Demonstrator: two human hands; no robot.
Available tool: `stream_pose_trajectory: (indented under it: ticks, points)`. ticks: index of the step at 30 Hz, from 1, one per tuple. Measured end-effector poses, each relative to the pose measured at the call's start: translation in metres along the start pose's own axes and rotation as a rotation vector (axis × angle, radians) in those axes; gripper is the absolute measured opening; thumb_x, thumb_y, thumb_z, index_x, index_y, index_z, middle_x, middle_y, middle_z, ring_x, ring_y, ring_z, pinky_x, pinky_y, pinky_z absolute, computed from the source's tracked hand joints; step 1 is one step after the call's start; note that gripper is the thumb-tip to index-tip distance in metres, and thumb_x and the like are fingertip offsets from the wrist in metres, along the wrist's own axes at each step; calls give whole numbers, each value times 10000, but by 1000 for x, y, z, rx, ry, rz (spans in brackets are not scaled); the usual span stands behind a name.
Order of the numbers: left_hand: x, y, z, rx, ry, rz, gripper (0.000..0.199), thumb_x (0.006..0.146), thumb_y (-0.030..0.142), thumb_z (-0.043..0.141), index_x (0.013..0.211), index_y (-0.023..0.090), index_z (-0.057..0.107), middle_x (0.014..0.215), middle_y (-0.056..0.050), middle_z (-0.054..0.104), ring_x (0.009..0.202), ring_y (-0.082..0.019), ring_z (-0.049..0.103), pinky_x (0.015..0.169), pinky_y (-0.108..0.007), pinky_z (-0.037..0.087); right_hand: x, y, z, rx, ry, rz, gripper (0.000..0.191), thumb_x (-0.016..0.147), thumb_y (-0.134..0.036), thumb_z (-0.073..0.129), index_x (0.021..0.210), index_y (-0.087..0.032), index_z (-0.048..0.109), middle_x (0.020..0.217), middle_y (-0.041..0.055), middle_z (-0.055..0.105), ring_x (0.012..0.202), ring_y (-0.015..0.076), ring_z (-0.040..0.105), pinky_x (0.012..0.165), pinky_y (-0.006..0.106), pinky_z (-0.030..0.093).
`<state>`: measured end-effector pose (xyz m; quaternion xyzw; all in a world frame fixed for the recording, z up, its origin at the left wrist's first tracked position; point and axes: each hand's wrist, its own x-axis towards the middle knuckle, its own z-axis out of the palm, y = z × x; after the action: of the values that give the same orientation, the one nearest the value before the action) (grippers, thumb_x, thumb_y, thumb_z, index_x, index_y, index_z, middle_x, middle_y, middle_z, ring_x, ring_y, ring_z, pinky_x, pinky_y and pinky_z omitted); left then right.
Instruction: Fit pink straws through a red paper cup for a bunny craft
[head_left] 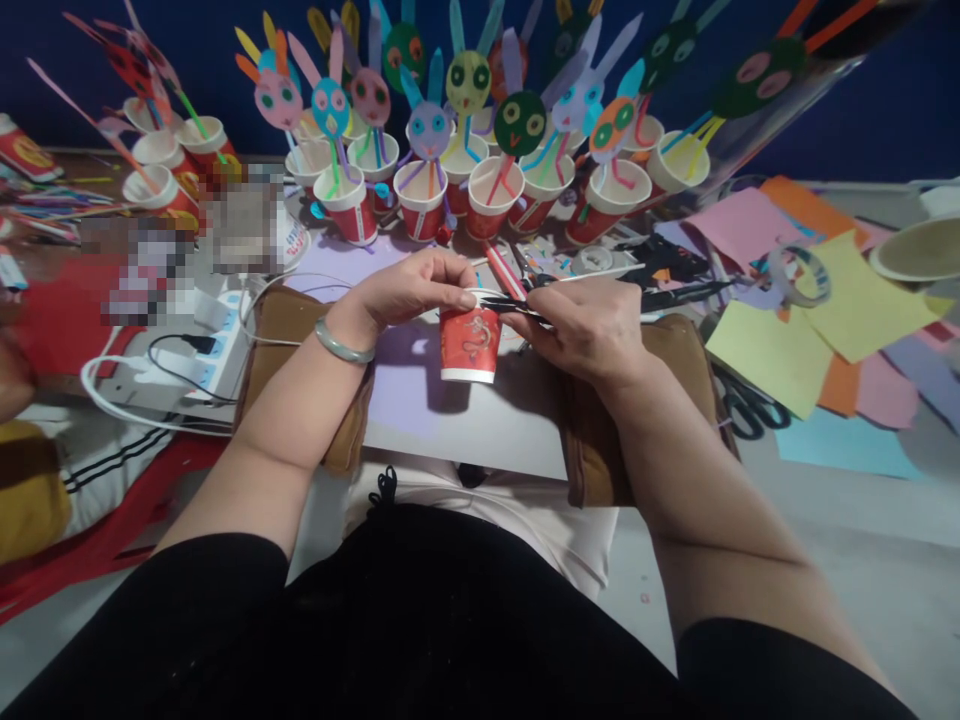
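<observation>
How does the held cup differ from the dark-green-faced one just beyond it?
The held cup is pinched at its rim by the left hand; the green-faced cup stands among others. The held cup has scissors at its rim and no face above it, while the green-faced cup bears a long-eared face. Both are red with pale rims.

So left of the grip there's a white power strip point(225, 345), black plug point(201, 344) stuck in it, white cable point(135, 423) looping around nearby. Dark blue backdrop point(885, 130) sits well beyond the grip, fwiw.
</observation>
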<state>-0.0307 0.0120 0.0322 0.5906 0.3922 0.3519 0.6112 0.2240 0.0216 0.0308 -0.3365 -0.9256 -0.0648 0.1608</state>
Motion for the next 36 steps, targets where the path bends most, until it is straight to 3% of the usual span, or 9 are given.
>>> stream_pose_trajectory:
  ticks: [6, 18, 24, 28, 32, 36]
  points:
    - [-2, -1, -2, 19, 7, -24, 397, 643, 455, 939, 672, 151, 686, 622, -44, 577, 680, -193, 620, 595, -320, 427, -1, -1, -1, 48, 12, -33, 586, 1064, -618, 329, 767, -205, 621, 629, 43, 565, 613, 172, 485, 612, 346, 213]
    - [-2, 5, 2, 46, -62, -12, 473, 611, 585, 919, 621, 174, 685, 566, -17, 560, 550, -130, 522, 543, -303, 412, 0, -3, -5, 78, -45, -19, 609, 1061, -632, 283, 751, -213, 599, 618, 49, 551, 634, 185, 503, 617, 349, 237]
    - [-2, 4, 2, 19, -68, -21, 461, 610, 565, 922, 626, 172, 681, 572, -21, 557, 550, -131, 511, 551, -313, 400, 1, 0, -5, 112, 20, -79, 634, 1053, -652, 298, 683, -215, 570, 565, 32, 492, 584, 168, 457, 605, 347, 239]
    - [-1, 5, 3, -57, -33, -19, 445, 598, 536, 931, 643, 177, 671, 596, -15, 582, 559, -121, 518, 542, -290, 423, -3, 5, 5, 195, 99, 25, 623, 1028, -674, 320, 735, -211, 618, 601, 38, 519, 587, 172, 472, 608, 343, 285]
    - [3, 1, 3, -156, 85, 17, 409, 587, 453, 948, 699, 162, 682, 668, -9, 622, 598, -108, 561, 581, -268, 440, -6, 10, 17, 304, 266, 186, 674, 1002, -740, 292, 870, -198, 669, 647, 43, 528, 616, 187, 499, 628, 346, 342]
    - [8, -4, 4, -169, 200, 50, 391, 597, 437, 942, 751, 157, 716, 760, -23, 702, 712, -142, 648, 686, -281, 507, -3, 12, 22, 345, 396, 306, 728, 979, -803, 249, 880, -198, 641, 652, 27, 493, 613, 179, 464, 627, 343, 370]
